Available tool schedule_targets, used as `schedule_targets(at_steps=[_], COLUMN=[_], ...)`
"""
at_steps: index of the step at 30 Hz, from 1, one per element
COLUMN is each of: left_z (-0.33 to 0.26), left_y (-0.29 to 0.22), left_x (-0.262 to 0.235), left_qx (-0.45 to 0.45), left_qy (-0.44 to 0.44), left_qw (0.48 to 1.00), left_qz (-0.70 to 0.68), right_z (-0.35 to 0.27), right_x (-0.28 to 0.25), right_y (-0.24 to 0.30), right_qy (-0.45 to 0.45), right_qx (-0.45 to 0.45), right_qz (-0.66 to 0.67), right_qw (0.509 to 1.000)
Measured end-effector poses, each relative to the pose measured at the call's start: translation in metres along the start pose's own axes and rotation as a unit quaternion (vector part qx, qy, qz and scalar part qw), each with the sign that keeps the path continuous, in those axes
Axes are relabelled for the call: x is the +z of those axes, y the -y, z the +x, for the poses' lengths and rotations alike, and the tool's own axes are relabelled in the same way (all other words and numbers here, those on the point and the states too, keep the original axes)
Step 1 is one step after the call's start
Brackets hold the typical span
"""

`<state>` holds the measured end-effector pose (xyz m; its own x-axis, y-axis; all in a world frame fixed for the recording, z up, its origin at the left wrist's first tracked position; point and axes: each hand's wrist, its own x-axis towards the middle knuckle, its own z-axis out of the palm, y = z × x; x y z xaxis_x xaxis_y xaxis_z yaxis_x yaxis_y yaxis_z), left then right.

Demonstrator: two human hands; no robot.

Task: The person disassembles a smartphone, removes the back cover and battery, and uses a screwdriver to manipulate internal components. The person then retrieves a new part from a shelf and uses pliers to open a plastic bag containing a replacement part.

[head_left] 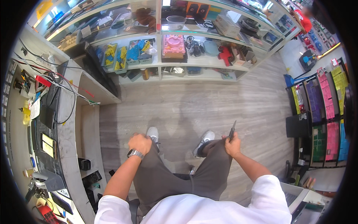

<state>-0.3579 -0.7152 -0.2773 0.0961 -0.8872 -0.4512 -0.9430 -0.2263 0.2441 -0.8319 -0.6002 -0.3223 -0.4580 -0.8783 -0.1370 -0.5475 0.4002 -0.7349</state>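
Here, seen from above, a seated person in a white top and grey trousers rests both hands on their knees. The right hand (pixel 233 145) is closed around a thin dark tool (pixel 232 131), prob. a screwdriver or tweezers, which sticks up & away from the fist over the right knee. The left hand (pixel 140 144) is curled into a loose fist on the left knee, gripping nothing that shows; a metal wristwatch (pixel 135 153) sits on that wrist. Just beyond the hands, two white sneakers (pixel 153 133) stand on a grey wood-look floor (pixel 194 104). To the person's left runs a cluttered workbench (pixel 65 123) w/ cables, small tools & a dark mat, well apart from the left hand. Ahead, across the floor, stands a glass display counter (pixel 160 63) w/ shelves: blue trays of yellow parts, a pink box (pixel 173 45), coiled cables, a red item. To the right, a rack (pixel 324 108) of pink, yellow & green packets hangs on the wall. Another person in red (pixel 304 18) stands far off at top right
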Motion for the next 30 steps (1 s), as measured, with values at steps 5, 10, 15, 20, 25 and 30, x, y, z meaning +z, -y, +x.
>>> schedule_targets(at_steps=[5, 10, 15, 20, 25, 30], left_z=[0.000, 0.000, 0.005, 0.002, -0.006, -0.011], left_y=[-0.002, 0.001, 0.012, 0.027, 0.043, 0.064], left_x=[-0.002, -0.002, 0.009, 0.021, 0.031, 0.041], left_qx=[0.003, 0.009, 0.037, 0.100, 0.141, 0.165], left_qy=[-0.006, -0.012, -0.045, -0.157, -0.250, -0.298], left_qw=[1.000, 1.000, 0.996, 0.976, 0.946, 0.917], left_qz=[0.017, -0.011, -0.062, -0.109, -0.152, -0.208], right_z=[0.004, 0.002, -0.001, 0.002, -0.002, -0.021], right_x=[-0.002, -0.001, -0.006, -0.007, -0.015, -0.017], right_y=[0.002, 0.015, 0.020, 0.015, 0.016, 0.016], right_qy=[0.012, 0.008, 0.012, -0.005, -0.016, -0.114], right_qx=[0.029, 0.058, 0.065, 0.079, 0.092, 0.162], right_qz=[-0.069, 0.033, 0.019, 0.033, -0.089, -0.056], right_qw=[0.997, 0.998, 0.998, 0.996, 0.992, 0.979])
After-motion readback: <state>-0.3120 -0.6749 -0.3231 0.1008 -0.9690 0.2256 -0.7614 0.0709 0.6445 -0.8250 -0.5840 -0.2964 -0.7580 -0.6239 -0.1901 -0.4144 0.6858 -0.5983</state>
